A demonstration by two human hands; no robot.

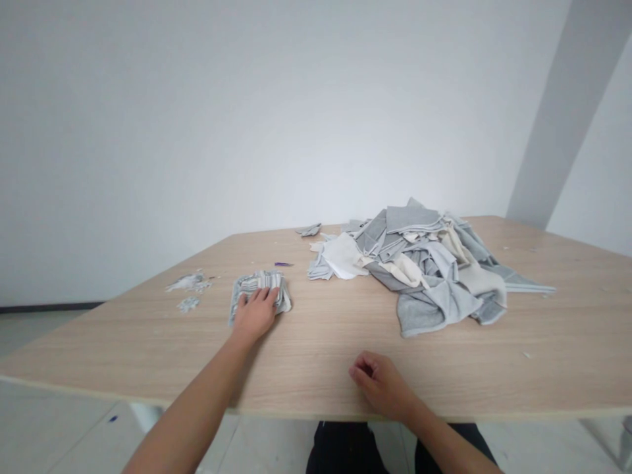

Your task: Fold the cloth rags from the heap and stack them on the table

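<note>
My left hand (255, 313) rests on a small stack of grey and white striped cloth pieces (261, 280), left of the table's middle. Its fingers are stretched out over the top of the stack. My right hand (381, 384) lies near the front edge of the table, curled in a loose fist with thumb and forefinger together. A dark hollow shows inside the curl and nothing is visible in it. Beyond it, to the right, spreads a large heap of crumpled grey and cream cloth (439, 263), apart from both hands.
A small purple-handled tool (283, 264) lies behind the stack. Light scraps (189, 283) are scattered at the left. A small grey cloth bundle (309, 230) sits near the far edge of the wooden table (316, 368). A pale wall rises behind.
</note>
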